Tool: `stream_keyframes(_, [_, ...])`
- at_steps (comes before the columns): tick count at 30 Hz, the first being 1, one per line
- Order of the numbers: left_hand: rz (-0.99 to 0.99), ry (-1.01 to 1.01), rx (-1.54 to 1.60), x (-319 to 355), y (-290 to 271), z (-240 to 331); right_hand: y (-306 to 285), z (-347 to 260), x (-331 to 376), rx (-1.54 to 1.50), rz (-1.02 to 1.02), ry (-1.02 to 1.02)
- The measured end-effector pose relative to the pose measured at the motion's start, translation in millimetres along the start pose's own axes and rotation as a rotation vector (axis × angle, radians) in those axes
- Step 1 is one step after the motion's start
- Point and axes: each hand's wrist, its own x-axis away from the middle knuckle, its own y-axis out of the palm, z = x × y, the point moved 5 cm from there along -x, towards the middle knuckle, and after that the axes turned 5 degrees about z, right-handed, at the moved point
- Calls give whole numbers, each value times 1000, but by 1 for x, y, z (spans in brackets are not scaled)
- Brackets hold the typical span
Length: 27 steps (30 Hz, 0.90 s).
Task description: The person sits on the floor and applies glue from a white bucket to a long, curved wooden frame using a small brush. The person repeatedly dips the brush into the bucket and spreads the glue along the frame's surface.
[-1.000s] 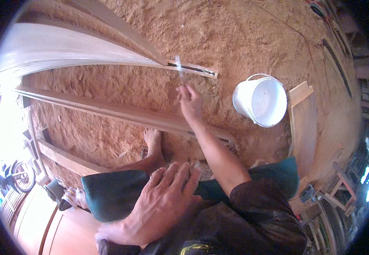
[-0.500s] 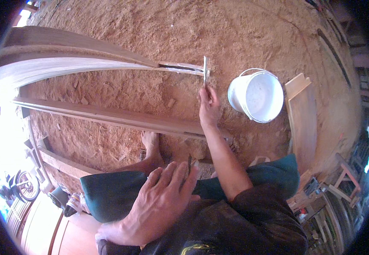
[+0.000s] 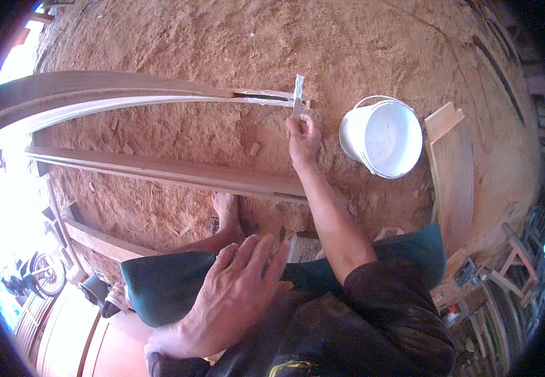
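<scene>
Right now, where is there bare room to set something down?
Widest: brown ground beyond the upper beam. Between it and the lower beam runs another patch, with wood scraps. Slimmer: between right hand and white bucket. Crowded: around the flat blade at the upper beam's end, and between bucket and wooden board.

One view recorded, from the left of two head-mounted fisheye cameras. Lens directed steeply downward and forward over the wearer's dark shirt point(image 3: 332, 330). Left hand point(image 3: 238, 298) seen close, from its back; right hand point(image 3: 304, 141) seen farther out, above mid-frame. Ground point(image 3: 178, 38) taken in beyond, up to the top edge; straight edges bowed, corners blackened by the lens rim.
</scene>
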Motion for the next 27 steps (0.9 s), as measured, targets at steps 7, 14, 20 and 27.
stream_keyframes(7, [-27,-31,-7,-1,7,-1,-15,6,11,67,-95,37])
stream_keyframes(14, [-18,-17,-9,-3,7,4,-47,27,8,302,-187,-2])
stream_keyframes(20, [-16,9,-9,-5,9,12,-85,40,4,609,-193,-218])
stream_keyframes(27, [2,21,-45,-4,6,20,-74,-11,27,503,-295,-288])
